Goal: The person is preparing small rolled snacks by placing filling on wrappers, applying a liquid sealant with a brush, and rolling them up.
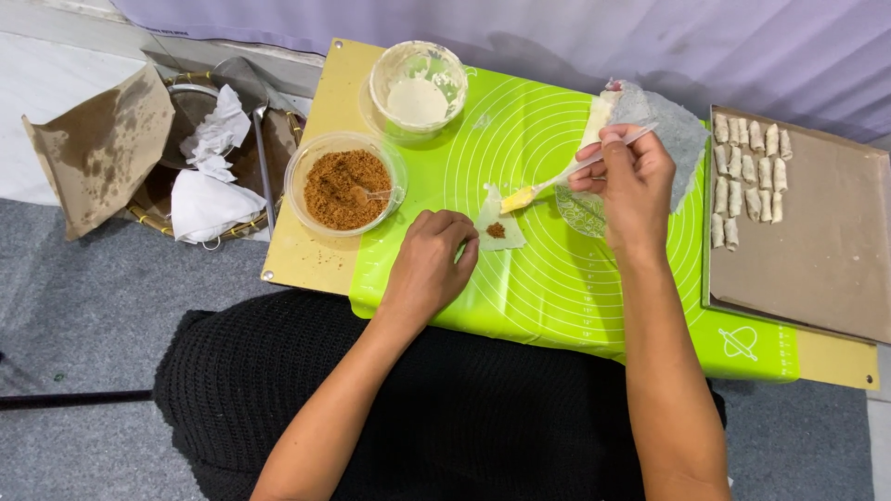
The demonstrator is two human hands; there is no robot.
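a thin brush is pinched in the right hand fingers. the small wrapper (brown filling on top) is pressed on the green mat by curled left hand fingers.

A yellow board carries a green mat and bowls.

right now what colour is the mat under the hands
Bright lime green with pale concentric circle markings, seen in the head view: the mat.
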